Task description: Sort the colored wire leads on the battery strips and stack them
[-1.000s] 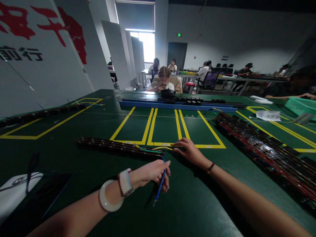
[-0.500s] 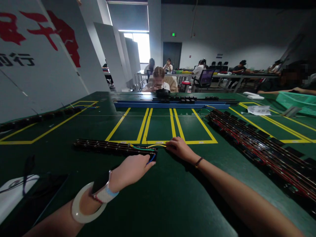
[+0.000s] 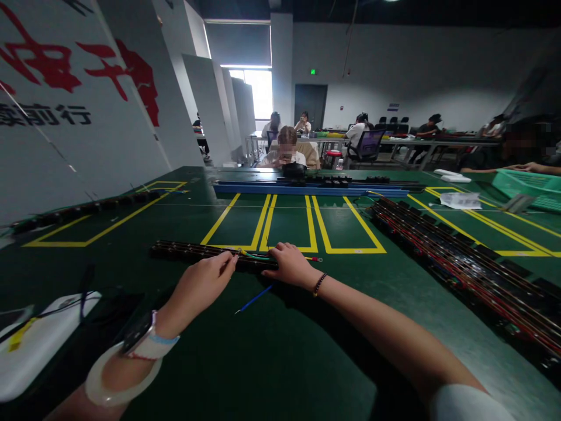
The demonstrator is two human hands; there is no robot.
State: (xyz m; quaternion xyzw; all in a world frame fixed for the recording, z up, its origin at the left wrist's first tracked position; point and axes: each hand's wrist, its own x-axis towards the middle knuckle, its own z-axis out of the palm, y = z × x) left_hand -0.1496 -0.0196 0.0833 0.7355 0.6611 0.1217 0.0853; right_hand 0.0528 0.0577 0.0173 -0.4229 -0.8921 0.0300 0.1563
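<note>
A long black strip (image 3: 193,252) with wires lies across the green table (image 3: 284,351) in front of me. My left hand (image 3: 199,287) reaches to its near edge, fingertips pinched at a green wire (image 3: 256,255) on the strip. My right hand (image 3: 289,264) rests curled over the strip's right end. A yellow wire with a red tip (image 3: 313,258) sticks out to the right of that hand. A loose blue wire (image 3: 254,299) lies on the table between my hands, touched by neither.
Bundles of long black strips with red wires (image 3: 460,257) run along the right. Yellow tape boxes (image 3: 324,234) mark the table, with a blue rail (image 3: 315,189) beyond. A white device (image 3: 39,339) lies near left. A green basket (image 3: 526,184) and other seated people are behind.
My left hand let go of the blue wire, which now lies on the table, and moved left along the strip. My right hand slid left onto the strip's end.
</note>
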